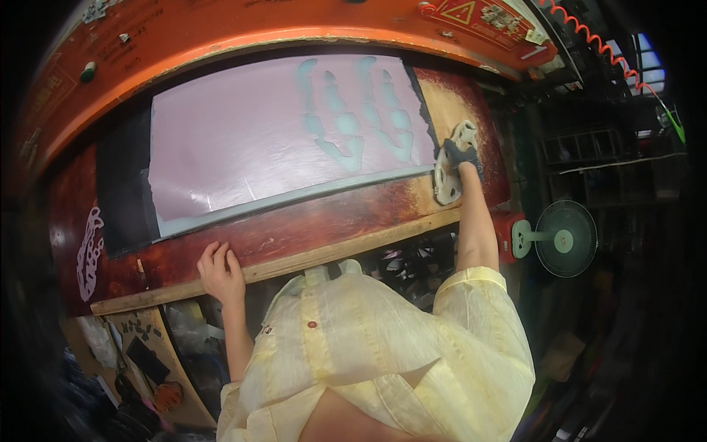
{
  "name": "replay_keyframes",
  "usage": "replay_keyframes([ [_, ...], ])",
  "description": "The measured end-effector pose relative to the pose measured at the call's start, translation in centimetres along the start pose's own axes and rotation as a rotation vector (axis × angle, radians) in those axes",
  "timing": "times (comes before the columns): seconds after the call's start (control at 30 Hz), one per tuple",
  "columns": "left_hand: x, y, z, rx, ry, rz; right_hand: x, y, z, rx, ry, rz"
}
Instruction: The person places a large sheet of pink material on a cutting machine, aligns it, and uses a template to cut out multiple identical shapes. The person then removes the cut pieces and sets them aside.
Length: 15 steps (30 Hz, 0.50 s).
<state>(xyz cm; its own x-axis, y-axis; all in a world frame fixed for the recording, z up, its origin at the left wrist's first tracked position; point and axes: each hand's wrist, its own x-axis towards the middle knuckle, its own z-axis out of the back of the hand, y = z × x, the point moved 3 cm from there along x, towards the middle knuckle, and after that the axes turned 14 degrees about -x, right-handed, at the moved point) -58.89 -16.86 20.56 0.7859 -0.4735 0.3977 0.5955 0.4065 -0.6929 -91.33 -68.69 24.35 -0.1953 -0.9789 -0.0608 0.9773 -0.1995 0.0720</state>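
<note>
My left hand (222, 271) rests bare on the near edge of the red-brown worktop (317, 225), its fingers stretched out and holding nothing. At the right end of the worktop, my right hand (464, 158), dark over the fingers as if gloved, is closed on a pale cut-out piece (446, 180) with openings in it. The piece's far and near ends show on either side of the hand; its middle is covered. Left of that hand lies a glossy pinkish sheet (228, 140) with pale blue-green cut-out shapes (350, 124) toward its right side.
An orange machine part (258, 22) spans the far side above the worktop. A white perforated cut-out (90, 254) lies at the left end, near a black strip (121, 191). A green fan (564, 239) stands right; a red coiled hose (589, 37) hangs upper right.
</note>
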Motion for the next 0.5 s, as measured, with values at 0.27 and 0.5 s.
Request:
replay_keyframes([
  [0.27,0.1,0.2,-0.4,-0.017,0.015,-0.008,-2.5,1.8,0.5,-0.103,0.123,-0.108],
  [0.5,0.2,0.2,-0.5,0.003,0.064,-0.019,-2.8,-3.6,2.5,0.988,0.201,0.074],
])
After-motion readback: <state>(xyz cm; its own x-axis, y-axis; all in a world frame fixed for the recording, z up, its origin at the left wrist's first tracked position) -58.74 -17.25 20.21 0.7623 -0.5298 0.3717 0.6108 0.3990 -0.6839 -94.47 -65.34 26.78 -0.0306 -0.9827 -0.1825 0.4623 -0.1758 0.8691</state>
